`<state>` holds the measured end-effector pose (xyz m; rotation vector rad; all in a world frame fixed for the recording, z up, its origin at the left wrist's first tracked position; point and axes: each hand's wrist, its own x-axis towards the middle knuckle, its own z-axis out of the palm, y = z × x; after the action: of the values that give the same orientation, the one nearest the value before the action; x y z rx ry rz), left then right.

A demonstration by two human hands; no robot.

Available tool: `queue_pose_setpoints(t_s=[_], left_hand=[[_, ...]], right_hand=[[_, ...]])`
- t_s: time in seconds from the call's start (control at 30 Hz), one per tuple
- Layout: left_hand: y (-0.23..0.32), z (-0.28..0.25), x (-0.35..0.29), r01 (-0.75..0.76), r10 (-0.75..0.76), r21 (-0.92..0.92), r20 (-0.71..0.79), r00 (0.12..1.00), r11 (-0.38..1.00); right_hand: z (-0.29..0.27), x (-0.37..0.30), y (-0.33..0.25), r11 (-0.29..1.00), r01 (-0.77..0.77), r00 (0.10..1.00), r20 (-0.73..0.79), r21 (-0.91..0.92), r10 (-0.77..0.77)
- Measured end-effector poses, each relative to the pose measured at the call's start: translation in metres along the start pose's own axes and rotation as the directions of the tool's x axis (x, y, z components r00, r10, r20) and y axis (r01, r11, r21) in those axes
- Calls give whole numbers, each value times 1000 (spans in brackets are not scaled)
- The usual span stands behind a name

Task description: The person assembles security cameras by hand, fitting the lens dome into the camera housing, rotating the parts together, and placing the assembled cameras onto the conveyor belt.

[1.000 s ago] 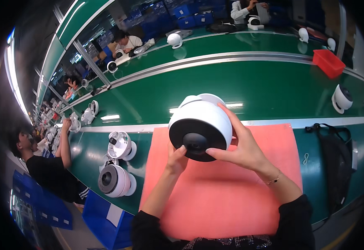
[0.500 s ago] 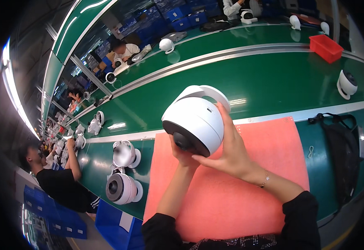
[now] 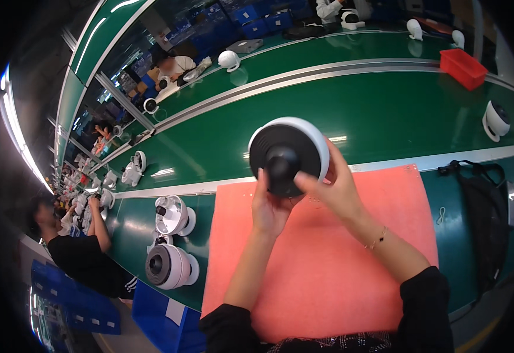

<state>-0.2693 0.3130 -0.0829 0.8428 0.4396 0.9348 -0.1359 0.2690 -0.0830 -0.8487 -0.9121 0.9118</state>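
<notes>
Between my hands, above the pink mat (image 3: 321, 282), is a white round device with a black front face (image 3: 268, 141) and a protruding black hub in its middle. The black face is turned toward me. My left hand (image 3: 271, 209) closes on its lower edge, fingertips up against the face beside the hub. Gripping the right side is my right hand (image 3: 339, 191), with its thumb over the lower part of the black face and its other fingers partly hidden behind the white shell. The device's back and stand are out of sight.
Left of the mat stand a similar white device (image 3: 168, 266) and an open white shell (image 3: 173, 215). A black bag (image 3: 480, 217) lies at right. Beyond runs a green conveyor (image 3: 210, 141) carrying more white units and a red bin (image 3: 462, 69). At left, a person (image 3: 86, 259) works.
Both hands have turned the device so its black face swings from lower left to face me. My right thumb has moved onto the face, and my left fingertips now show in front of it.
</notes>
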Motion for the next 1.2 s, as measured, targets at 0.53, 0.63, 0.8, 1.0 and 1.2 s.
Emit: queue_pose_setpoints(t_s=[0.53,0.63,0.8,1.0,1.2], left_hand=[[-74,-21,-25,-497,-155,793,474,867,-353],[-70,-23,-27,-493,-171,798,463,870,-346],[-68,-25,-38,-459,-180,822,423,888,-337],[-60,-28,-49,-439,-175,810,403,898,-388],[-61,-31,-48,-423,-127,829,406,905,-365]], right_hand=[[-91,54,37,907,-298,814,-417,296,404],[-83,44,49,894,-369,825,-354,253,440],[-71,34,54,872,-422,860,-196,247,471],[-54,20,53,875,-435,888,56,-213,456],[-40,2,69,650,156,975,223,-744,22]])
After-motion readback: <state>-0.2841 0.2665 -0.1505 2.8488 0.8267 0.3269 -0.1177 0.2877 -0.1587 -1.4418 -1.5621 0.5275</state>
